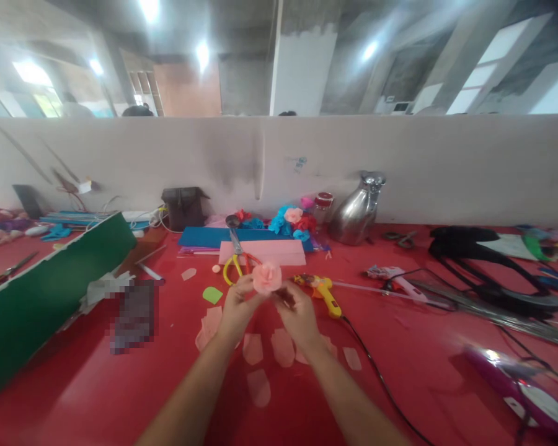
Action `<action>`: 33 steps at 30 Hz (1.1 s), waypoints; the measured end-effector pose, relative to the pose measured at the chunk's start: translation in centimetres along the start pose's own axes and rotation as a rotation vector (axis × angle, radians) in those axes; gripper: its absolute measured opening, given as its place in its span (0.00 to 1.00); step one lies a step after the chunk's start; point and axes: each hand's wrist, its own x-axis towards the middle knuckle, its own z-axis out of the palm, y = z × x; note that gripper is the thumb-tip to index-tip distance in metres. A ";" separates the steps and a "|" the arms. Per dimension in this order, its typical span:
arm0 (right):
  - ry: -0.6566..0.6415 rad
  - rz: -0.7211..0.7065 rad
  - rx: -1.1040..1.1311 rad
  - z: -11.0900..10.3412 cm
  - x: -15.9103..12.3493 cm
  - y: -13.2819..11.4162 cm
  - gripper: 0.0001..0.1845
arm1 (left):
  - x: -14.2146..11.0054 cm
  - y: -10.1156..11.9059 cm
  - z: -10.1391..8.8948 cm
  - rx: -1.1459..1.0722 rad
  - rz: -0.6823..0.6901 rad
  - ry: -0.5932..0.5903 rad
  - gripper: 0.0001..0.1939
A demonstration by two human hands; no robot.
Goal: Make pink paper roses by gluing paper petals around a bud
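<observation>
Between my two hands a pink paper flower [267, 279] is held up over the red table. The fingers of my left hand [238, 308] are closed on its left side. My right hand [298, 311] has its fingers bent at the flower's lower right, pinching at its base, which is hidden. Loose pink paper petals [283, 348] lie on the table below and around my wrists. Just behind the flower are scissors [235, 263] with yellow and orange handles. A yellow glue gun [326, 296] rests right of my right hand, its cord running toward me.
Pink paper sheets [288, 253] and a blue stack [199, 237] lie behind, near finished paper flowers [283, 220]. A metal jug [356, 214] stands by the wall. A green board [51, 303] rises at left. At right are a second glue gun [400, 282] and a purple appliance [516, 387].
</observation>
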 end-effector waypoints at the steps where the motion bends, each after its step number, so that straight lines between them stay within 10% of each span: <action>1: -0.007 -0.012 0.005 0.0 0.0 0.2 0.05 | -0.2 0.0 0.1 0.027 0.020 -0.003 0.04; 19: 0.033 -0.040 0.153 -1.2 -0.6 -0.9 0.12 | 0.0 -0.6 -0.1 0.045 -0.013 0.192 0.06; 33: 0.077 0.006 -0.042 -0.1 -0.4 -0.9 0.09 | 0.0 -1.2 0.0 0.209 0.147 0.059 0.07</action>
